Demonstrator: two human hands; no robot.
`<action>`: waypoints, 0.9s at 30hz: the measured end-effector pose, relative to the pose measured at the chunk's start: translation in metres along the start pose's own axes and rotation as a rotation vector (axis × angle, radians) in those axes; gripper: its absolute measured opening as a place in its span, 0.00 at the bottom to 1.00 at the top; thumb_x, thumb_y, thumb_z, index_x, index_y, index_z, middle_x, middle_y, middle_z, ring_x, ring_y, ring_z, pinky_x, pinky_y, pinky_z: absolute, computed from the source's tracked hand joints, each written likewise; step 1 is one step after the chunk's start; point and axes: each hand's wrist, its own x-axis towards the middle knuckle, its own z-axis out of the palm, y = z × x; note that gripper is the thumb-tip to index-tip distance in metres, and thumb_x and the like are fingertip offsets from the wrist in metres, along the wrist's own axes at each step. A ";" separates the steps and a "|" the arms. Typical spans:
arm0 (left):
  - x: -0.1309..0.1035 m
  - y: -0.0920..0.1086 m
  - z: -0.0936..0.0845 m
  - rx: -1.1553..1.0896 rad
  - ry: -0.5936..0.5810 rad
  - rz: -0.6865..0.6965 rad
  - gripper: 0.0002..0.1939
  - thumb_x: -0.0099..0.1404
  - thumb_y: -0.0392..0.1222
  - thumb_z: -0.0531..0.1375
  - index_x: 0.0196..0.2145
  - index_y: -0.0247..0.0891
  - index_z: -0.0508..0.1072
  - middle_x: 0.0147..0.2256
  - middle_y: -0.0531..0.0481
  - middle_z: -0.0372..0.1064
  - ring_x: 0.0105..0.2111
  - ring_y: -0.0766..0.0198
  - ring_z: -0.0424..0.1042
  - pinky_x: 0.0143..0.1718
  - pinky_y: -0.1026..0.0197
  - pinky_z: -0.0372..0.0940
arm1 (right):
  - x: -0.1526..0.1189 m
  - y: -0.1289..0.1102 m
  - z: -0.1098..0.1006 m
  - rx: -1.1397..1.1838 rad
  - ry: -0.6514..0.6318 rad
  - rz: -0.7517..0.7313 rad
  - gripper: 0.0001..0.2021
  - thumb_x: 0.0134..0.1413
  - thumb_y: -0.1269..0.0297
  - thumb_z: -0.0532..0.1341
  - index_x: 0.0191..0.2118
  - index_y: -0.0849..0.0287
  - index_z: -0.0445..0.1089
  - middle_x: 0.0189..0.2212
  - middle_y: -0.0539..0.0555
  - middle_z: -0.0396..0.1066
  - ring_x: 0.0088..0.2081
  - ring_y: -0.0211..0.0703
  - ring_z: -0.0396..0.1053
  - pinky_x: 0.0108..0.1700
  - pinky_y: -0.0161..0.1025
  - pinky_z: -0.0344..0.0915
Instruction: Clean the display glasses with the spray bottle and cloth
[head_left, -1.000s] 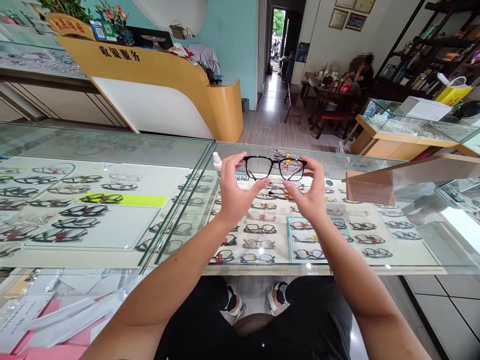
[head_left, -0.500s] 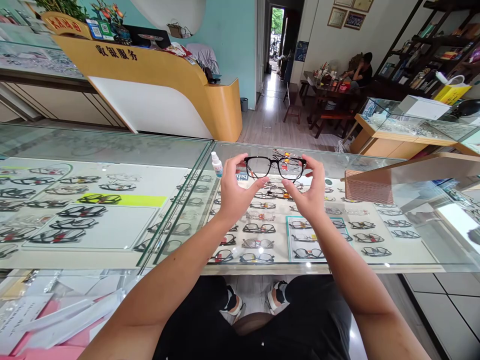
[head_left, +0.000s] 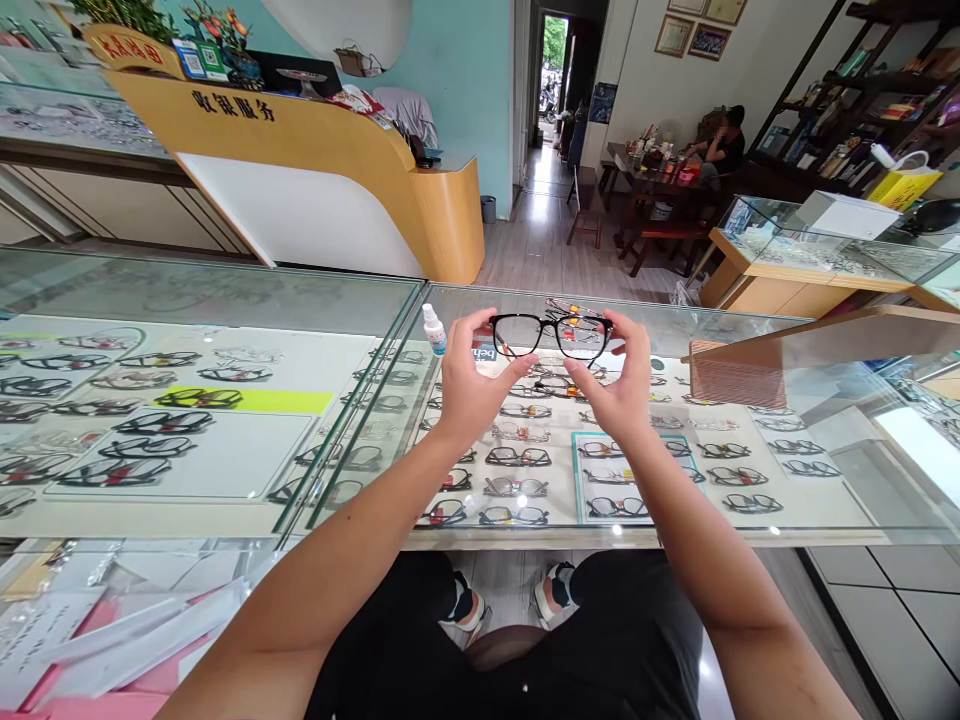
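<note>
Black-framed eyeglasses [head_left: 550,322] are held up level over the glass display counter, lens fronts facing me or away, I cannot tell which. My left hand [head_left: 474,375] pinches them at the left end, fingers above and thumb near the lower rim. At the right end my right hand [head_left: 621,380] grips them the same way. Just left of my left hand stands a small white spray bottle [head_left: 433,328] with a blue lower part. Below, under the glass, lie rows of eyeglasses [head_left: 518,457], some hidden by my forearms.
The glass counter [head_left: 345,290] spans the view, with more frames inside on the left. A wooden board [head_left: 840,338] rests at its right. Papers and pink sheets [head_left: 127,640] lie lower left. Beyond are a cashier desk [head_left: 300,140] and a person [head_left: 726,140] seated at a table.
</note>
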 end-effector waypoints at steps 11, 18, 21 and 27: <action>0.000 0.000 0.000 0.000 -0.004 -0.004 0.39 0.65 0.63 0.75 0.66 0.46 0.71 0.60 0.40 0.76 0.58 0.46 0.77 0.58 0.43 0.73 | 0.001 -0.001 -0.001 -0.006 0.000 -0.004 0.33 0.65 0.43 0.70 0.70 0.43 0.65 0.59 0.60 0.74 0.57 0.63 0.73 0.58 0.65 0.73; 0.000 0.001 0.000 -0.006 -0.011 -0.010 0.37 0.66 0.62 0.75 0.65 0.46 0.71 0.59 0.40 0.76 0.58 0.47 0.77 0.60 0.43 0.73 | 0.001 -0.003 -0.001 -0.004 0.010 -0.004 0.32 0.65 0.44 0.71 0.69 0.43 0.65 0.58 0.59 0.75 0.56 0.62 0.73 0.58 0.64 0.73; 0.000 0.000 0.000 -0.018 -0.019 -0.010 0.37 0.66 0.63 0.74 0.64 0.46 0.71 0.59 0.41 0.77 0.57 0.48 0.78 0.60 0.43 0.73 | 0.001 -0.003 -0.001 -0.004 0.012 0.006 0.33 0.64 0.43 0.71 0.69 0.43 0.66 0.58 0.59 0.74 0.56 0.63 0.73 0.59 0.65 0.72; -0.001 -0.002 0.001 -0.010 -0.028 -0.019 0.38 0.66 0.67 0.73 0.65 0.46 0.71 0.58 0.40 0.76 0.57 0.48 0.78 0.59 0.43 0.73 | 0.001 -0.003 -0.001 -0.011 0.008 0.009 0.33 0.64 0.42 0.71 0.70 0.43 0.65 0.58 0.60 0.74 0.57 0.63 0.73 0.59 0.66 0.72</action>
